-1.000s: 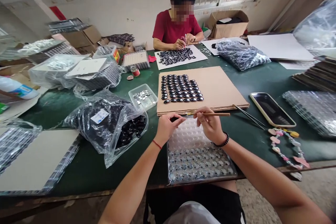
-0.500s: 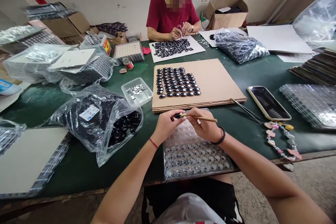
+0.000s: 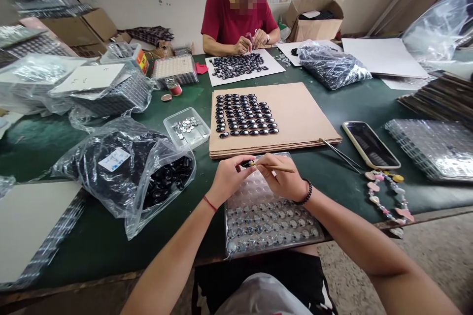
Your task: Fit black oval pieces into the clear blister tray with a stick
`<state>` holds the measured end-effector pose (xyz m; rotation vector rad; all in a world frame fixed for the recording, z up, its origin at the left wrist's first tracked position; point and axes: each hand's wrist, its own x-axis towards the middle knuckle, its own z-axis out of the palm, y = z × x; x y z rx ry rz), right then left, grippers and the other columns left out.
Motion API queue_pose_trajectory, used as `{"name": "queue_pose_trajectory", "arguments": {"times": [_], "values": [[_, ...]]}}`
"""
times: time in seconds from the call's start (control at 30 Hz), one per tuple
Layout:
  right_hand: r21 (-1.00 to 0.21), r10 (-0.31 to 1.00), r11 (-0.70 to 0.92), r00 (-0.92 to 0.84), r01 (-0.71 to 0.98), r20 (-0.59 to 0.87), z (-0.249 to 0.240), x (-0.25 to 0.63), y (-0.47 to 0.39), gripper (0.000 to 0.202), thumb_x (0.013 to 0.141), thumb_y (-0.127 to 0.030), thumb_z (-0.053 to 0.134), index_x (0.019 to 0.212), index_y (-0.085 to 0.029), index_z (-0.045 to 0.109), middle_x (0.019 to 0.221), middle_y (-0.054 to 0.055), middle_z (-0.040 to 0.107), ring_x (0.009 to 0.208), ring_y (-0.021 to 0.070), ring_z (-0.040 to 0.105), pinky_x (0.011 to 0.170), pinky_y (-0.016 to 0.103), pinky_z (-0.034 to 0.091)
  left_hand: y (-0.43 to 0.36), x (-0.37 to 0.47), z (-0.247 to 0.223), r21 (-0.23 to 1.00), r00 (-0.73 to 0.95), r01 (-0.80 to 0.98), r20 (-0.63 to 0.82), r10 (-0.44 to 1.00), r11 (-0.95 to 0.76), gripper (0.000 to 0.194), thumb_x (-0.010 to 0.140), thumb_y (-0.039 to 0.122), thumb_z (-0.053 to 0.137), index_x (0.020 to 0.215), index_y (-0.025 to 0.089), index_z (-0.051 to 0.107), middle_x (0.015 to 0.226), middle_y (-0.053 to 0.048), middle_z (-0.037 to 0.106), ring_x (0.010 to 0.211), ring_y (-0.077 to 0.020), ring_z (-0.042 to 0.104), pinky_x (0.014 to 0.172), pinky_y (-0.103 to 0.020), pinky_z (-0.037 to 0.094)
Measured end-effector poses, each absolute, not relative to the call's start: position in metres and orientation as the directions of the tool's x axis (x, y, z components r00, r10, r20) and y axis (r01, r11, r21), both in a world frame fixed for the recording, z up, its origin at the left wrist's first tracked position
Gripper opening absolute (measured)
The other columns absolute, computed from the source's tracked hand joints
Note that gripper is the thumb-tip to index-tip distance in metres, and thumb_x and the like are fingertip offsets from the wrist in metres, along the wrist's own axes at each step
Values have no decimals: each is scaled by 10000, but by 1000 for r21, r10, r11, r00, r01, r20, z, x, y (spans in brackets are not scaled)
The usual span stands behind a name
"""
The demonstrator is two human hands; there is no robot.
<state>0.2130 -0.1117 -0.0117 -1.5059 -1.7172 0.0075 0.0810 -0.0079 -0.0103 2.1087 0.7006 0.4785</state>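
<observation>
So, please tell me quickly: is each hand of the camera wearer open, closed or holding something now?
Left hand: closed, holding a small glossy black piece.
Right hand: closed, holding a thin light-brown stick, apparently wooden.

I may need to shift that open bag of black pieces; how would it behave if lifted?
The bag would probably sag: its clear plastic is wrinkled. Its bulging fill suggests some heft. Loose black pieces might spill, as they lie at its open mouth.
</observation>
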Motion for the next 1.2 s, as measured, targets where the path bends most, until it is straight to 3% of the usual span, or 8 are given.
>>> {"name": "queue_pose_trajectory", "arguments": {"times": [0.7,1.03,1.2], "values": [[-499,831,263,69,826,552,-12,212,-112,122,879,-207,396,825,-178,500,673,17,560,565,121,491,535,227,348,-7,80,-10,826,776,285,98,622,-486,276,736,370,575,936,200,658,814,-5,662,500,-78,425,508,-193,367],[-533,840,247,95,809,533,-13,211,-112,130,877,-223,399,816,-183,508,662,20,565,551,124,499,530,230,356,-8,78,-8,811,759,323,87,646,-489,285,718,371,595,938,206,667,660,6,624,463,-80,357,472,-198,313],[-552,853,230,107,801,510,-10,212,-112,146,879,-237,393,816,-183,514,662,21,563,552,126,498,521,229,348,-9,79,-9,803,753,321,105,650,-502,283,741,376,571,942,201,664,731,-4,655,483,-82,418,494,-201,337]]}}
